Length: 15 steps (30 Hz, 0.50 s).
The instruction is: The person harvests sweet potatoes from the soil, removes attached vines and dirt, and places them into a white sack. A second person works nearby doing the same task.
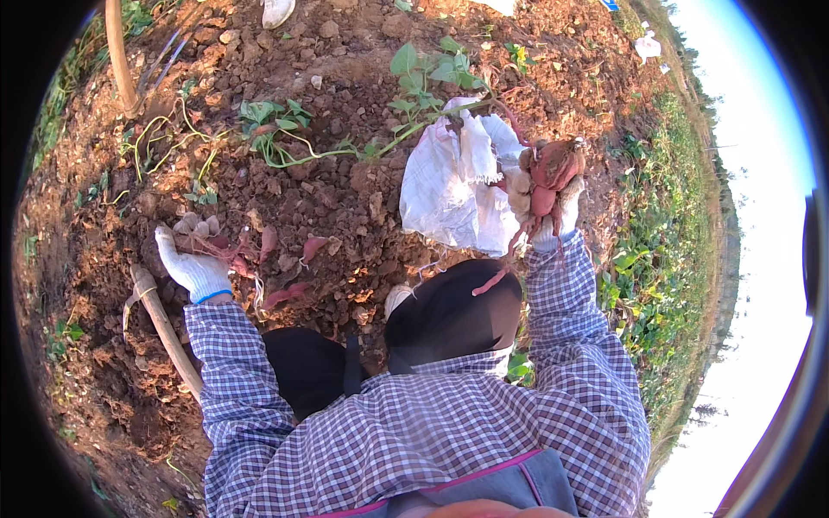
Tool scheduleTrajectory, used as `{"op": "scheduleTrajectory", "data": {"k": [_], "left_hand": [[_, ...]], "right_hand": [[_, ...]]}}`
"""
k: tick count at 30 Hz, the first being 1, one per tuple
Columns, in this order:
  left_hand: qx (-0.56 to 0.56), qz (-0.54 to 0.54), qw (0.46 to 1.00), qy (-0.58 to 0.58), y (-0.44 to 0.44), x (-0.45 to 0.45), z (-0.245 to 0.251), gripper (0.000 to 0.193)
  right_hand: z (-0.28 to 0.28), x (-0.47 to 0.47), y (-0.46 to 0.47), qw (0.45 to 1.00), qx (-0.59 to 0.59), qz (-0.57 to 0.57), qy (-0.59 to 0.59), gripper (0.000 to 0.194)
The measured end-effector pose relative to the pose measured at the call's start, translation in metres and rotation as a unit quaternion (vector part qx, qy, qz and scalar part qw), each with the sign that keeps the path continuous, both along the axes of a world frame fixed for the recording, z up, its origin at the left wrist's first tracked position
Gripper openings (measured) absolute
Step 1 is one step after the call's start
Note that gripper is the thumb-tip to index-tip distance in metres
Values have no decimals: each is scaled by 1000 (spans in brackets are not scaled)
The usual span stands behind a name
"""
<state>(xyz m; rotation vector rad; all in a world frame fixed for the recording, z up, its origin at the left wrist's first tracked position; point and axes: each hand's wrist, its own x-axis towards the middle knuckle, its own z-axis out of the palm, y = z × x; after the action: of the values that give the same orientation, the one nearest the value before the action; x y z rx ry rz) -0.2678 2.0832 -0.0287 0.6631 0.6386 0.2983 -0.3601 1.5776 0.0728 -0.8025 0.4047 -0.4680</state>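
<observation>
White knitted work gloves, soiled at the fingers, cover both hands. At the left, my left hand (194, 259) is curled round reddish roots and part of a sweet potato cluster low over the soil. My right hand (556, 201) grips a clump of red sweet potatoes (543, 197) with thin roots hanging down over my wrist. Beside it lies a crumpled white woven sack (440, 188). Between my hands, on the soil, rest a small sweet potato (313, 248) and another red one (286, 295).
A wooden tool handle (170, 340) lies beside my left sleeve. Another wooden handle (118, 58) stands at the upper left. Sweet potato vines (414, 129) cross the clods. A shoe (277, 11) shows at the top edge. Green plants (654, 278) line the right side.
</observation>
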Motion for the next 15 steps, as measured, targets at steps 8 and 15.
{"op": "scheduleTrajectory", "data": {"k": [8, 15], "left_hand": [[51, -250, 929, -267, -45, -24, 39, 39], [203, -507, 776, -317, -80, -54, 79, 58]], "right_hand": [[-51, 17, 71, 917, 89, 388, -17, 79], [-75, 14, 159, 854, -10, 521, -6, 85]]}}
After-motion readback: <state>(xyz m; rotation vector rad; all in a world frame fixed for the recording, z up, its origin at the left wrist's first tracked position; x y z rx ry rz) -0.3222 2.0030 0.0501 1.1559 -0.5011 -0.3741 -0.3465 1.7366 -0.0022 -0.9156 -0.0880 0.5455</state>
